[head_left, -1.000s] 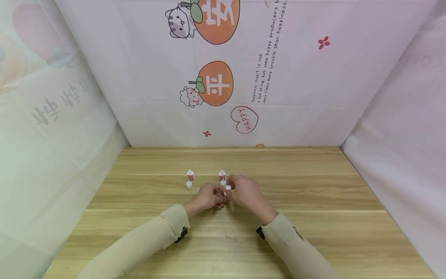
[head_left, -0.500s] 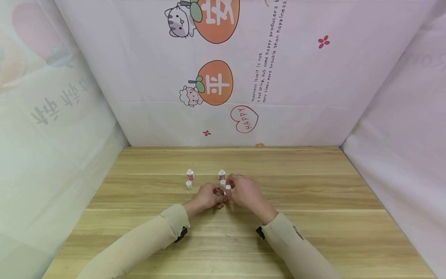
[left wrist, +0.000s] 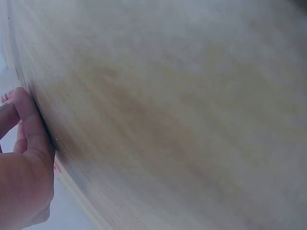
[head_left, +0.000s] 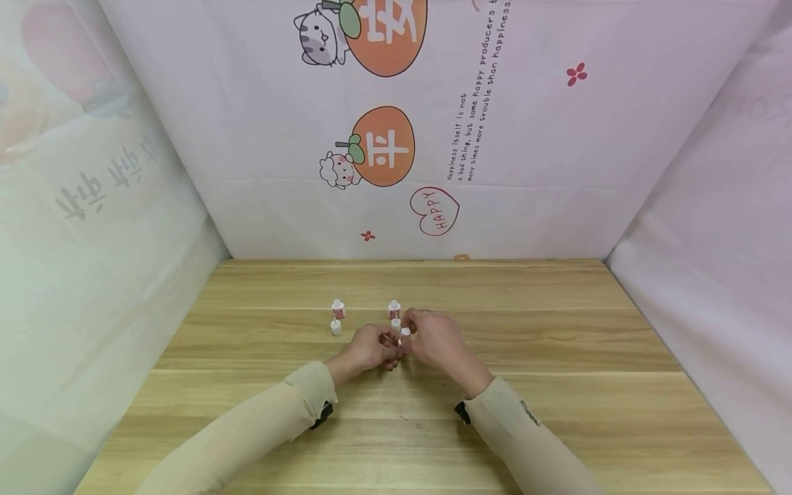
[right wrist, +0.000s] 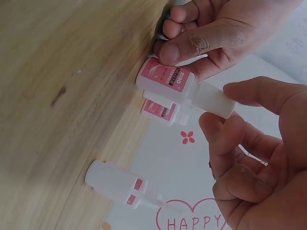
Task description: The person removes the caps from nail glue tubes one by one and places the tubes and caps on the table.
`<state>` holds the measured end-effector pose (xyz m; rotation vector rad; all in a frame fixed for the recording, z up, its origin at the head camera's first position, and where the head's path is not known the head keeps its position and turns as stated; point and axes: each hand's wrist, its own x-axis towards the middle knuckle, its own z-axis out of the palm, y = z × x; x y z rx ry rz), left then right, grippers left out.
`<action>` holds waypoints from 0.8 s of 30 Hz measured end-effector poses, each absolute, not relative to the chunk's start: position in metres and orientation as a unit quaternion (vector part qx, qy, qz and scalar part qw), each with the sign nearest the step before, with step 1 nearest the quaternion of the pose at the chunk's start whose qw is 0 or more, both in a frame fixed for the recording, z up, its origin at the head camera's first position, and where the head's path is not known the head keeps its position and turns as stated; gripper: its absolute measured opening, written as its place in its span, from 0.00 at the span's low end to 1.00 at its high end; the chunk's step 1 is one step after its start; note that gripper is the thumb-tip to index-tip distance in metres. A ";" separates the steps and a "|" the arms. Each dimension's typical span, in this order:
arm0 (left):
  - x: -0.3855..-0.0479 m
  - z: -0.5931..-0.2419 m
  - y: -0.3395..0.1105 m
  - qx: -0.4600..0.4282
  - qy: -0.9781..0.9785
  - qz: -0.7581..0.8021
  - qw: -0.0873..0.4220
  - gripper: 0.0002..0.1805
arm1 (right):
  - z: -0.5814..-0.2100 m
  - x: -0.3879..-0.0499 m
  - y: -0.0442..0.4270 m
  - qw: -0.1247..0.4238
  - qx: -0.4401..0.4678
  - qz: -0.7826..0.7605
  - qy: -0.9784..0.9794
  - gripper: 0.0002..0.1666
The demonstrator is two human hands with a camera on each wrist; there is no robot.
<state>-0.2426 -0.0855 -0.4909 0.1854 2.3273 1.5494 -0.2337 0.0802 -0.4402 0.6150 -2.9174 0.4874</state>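
Note:
My left hand point(head_left: 371, 348) grips a small glue bottle point(right wrist: 165, 78) with a pink label, its base close to the wooden table. The right hand point(head_left: 436, 338) pinches the white cap point(right wrist: 214, 98) at the bottle's top between thumb and fingers. Behind these hands, two similar pink-labelled bottles, one at left point(head_left: 337, 311) and one nearer the hands point(head_left: 394, 311), stand upright. In front of each stands a white cap with a thin stem pointing up, the left cap point(head_left: 336, 328) and the right cap point(head_left: 396, 325). In the left wrist view, the left hand point(left wrist: 24, 163) hides the bottle almost completely.
The wood-grain table point(head_left: 396, 433) runs back to a printed white cloth point(head_left: 520, 206). Cloth walls, one on the left point(head_left: 111, 275) and one on the right point(head_left: 711, 261), border the table's sides.

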 end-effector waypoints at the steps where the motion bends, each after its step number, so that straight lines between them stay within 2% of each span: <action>1: -0.243 -0.491 -0.086 0.065 0.819 0.544 0.170 0.07 | -0.440 -0.234 0.080 0.060 0.203 0.161 -0.964 0.10; 24: -0.244 -0.492 -0.086 0.060 0.821 0.542 0.172 0.08 | -0.440 -0.234 0.081 0.049 0.198 0.181 -0.962 0.09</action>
